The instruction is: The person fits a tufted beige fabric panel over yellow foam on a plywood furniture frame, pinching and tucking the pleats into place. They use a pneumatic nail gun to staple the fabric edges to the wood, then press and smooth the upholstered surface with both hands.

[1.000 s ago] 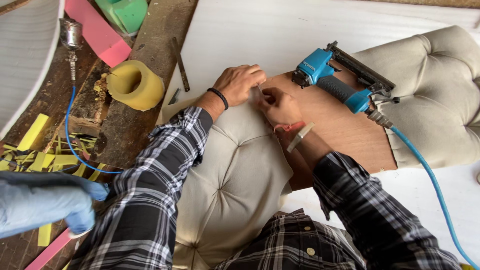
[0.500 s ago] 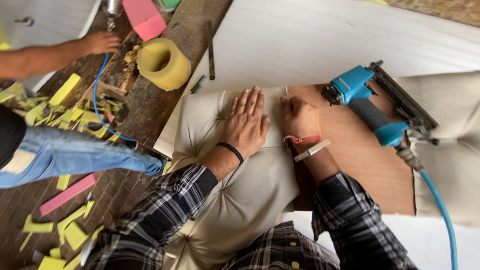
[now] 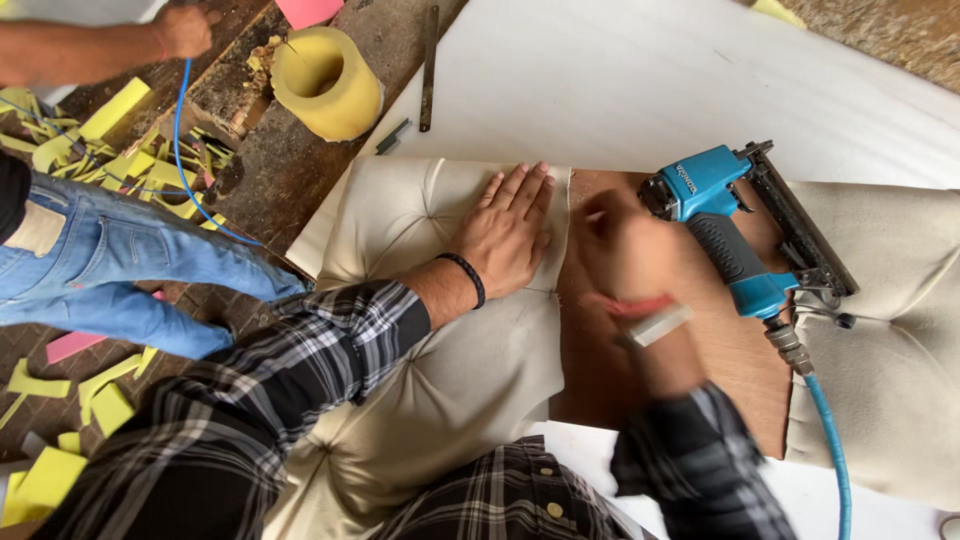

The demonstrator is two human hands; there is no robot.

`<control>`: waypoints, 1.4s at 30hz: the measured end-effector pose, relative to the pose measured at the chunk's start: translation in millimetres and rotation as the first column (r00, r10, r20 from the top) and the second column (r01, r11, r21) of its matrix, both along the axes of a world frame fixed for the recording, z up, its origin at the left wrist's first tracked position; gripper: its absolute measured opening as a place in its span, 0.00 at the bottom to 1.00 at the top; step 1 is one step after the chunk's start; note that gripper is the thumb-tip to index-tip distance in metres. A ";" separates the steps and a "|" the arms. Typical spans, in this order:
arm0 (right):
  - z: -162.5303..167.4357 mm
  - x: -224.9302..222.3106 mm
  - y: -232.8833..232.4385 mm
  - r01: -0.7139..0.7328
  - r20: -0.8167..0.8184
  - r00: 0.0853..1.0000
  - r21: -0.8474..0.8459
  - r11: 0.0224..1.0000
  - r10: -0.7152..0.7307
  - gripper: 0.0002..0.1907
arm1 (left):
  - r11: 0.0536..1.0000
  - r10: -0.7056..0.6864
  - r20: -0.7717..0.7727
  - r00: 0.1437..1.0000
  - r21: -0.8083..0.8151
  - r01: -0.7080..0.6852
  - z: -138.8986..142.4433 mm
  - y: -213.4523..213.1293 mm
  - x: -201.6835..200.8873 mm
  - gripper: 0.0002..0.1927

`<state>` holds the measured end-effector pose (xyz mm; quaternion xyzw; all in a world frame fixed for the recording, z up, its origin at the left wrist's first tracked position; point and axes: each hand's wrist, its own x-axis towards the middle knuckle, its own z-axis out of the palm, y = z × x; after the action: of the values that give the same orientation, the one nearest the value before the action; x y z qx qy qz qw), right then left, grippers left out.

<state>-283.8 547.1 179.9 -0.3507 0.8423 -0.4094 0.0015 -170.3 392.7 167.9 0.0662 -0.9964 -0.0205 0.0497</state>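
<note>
Pressing cream tufted cushion (image 3: 440, 370), flat open left hand (image 3: 510, 235); blurred right hand (image 3: 630, 255), grip unclear, beside blue staple gun (image 3: 735, 245).

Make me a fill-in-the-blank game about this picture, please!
1. The left hand lies flat on the cream ____.
2. The stapler rests on the brown board, and its body is ____.
3. The hose on the stapler is ____.
4. The foam roll is ____.

Missing words: cushion; blue; blue; yellow
</note>
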 end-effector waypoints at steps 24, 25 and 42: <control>161.0 -52.1 -82.4 -0.279 0.251 0.960 0.845 0.457 0.124 0.15 | 0.998 0.056 0.075 0.996 0.001 -0.056 9.0 0.8 -13.7 0.36; 161.6 -51.0 -87.2 -0.267 0.236 0.964 0.853 0.447 0.125 0.15 | 0.998 0.056 0.072 0.996 -0.008 -0.055 9.8 0.7 -13.9 0.36; 162.6 -27.3 -69.3 -0.297 0.291 0.954 0.895 0.334 0.071 0.12 | 0.999 0.045 0.009 0.999 0.025 -0.045 13.1 6.7 -11.8 0.33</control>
<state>-311.1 477.8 342.5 -0.3379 0.8744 0.1098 0.3303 -182.1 399.5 181.0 0.0893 -0.9945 -0.0315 0.0451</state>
